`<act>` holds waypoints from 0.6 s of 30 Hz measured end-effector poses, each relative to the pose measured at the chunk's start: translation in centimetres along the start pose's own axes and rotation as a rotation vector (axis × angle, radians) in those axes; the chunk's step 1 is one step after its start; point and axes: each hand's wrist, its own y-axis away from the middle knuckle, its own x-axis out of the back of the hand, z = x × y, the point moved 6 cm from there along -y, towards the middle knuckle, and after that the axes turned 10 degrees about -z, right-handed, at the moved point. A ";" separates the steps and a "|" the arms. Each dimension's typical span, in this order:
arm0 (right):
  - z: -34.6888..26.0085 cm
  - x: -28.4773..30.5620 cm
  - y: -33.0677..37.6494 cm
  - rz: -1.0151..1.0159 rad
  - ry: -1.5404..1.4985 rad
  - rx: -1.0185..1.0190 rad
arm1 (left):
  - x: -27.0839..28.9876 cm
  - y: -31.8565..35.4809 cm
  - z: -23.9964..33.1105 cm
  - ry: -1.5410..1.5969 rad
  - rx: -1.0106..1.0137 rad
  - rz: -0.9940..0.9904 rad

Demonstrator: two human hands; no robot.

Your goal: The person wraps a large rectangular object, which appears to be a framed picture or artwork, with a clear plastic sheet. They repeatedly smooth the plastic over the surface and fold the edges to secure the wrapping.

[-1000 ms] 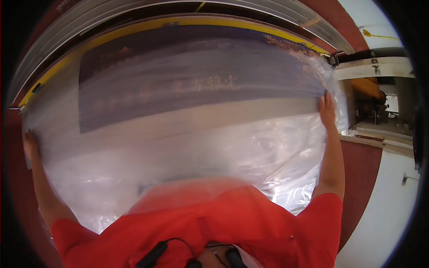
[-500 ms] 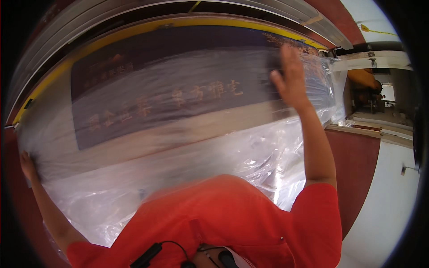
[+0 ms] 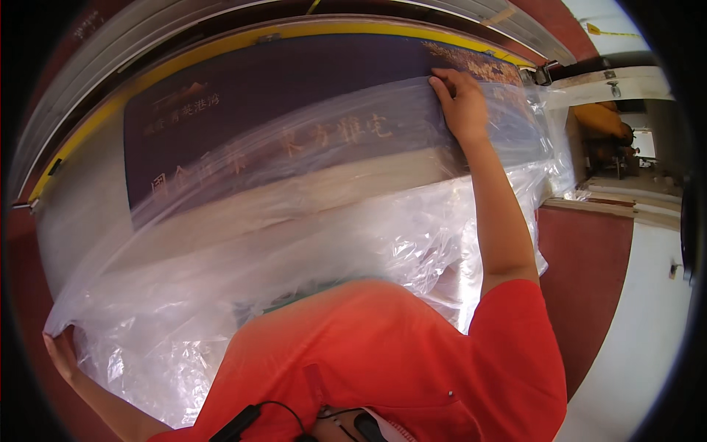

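A see-through plastic sheet (image 3: 317,221) lies crumpled over a large board, with its near part bunched up against my red shirt. Under its far edge shows a dark blue printed panel (image 3: 221,81) with pale lettering and an orange leafy pattern at the right. My right hand (image 3: 465,104) is over the panel's right part, its thumb and fingers pinched on the sheet's far edge. At the near left, my left hand (image 3: 62,353) grips a gathered corner of the sheet. Its fingers are partly hidden by the film.
A yellow strip (image 3: 346,28) runs along the board's far edge, with grey metal rails (image 3: 132,66) beyond. To the right stand a pale frame (image 3: 626,82) and a dark opening with machinery inside. The floor is red (image 3: 589,280) and white.
My right hand went from flat and spread to pinching the film, shifting slightly left. My left hand came nearer to me, drawing the sheet's edge back and uncovering the panel's far left part.
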 end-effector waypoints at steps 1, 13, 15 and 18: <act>-0.4 0.1 0.2 -0.028 0.023 0.020 | -1.6 0.4 0.3 0.010 0.032 -0.006; 8.4 0.2 -1.7 -0.029 -0.475 -0.307 | -3.1 -20.5 -1.9 -1.046 -0.161 0.571; 9.7 1.3 -4.5 0.152 -0.120 -0.136 | -7.6 -25.3 -1.8 -1.032 -0.257 0.592; 13.1 0.1 -9.6 0.118 -0.219 -0.351 | -9.8 -31.0 -1.9 -0.829 -0.246 0.470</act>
